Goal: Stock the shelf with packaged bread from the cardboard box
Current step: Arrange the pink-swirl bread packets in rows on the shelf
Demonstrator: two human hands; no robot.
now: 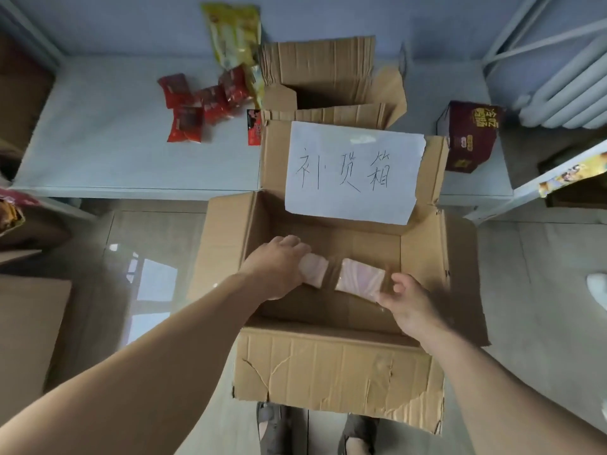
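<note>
hands (341,277), cardboard box (335,372), tiled floor (538,290), shelf (108,152)

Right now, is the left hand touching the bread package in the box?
Touching. The head view shows the left hand with fingers curled over the left end of the bread package, no gap between them, inside the cardboard box.

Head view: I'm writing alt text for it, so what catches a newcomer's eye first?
The white paper sign with handwritten characters, taped to the raised back flap of the open cardboard box at centre. Below it, the left hand and right hand grip opposite ends of a pale bread package inside the box. Red snack packets lie scattered on the shelf behind.
</note>
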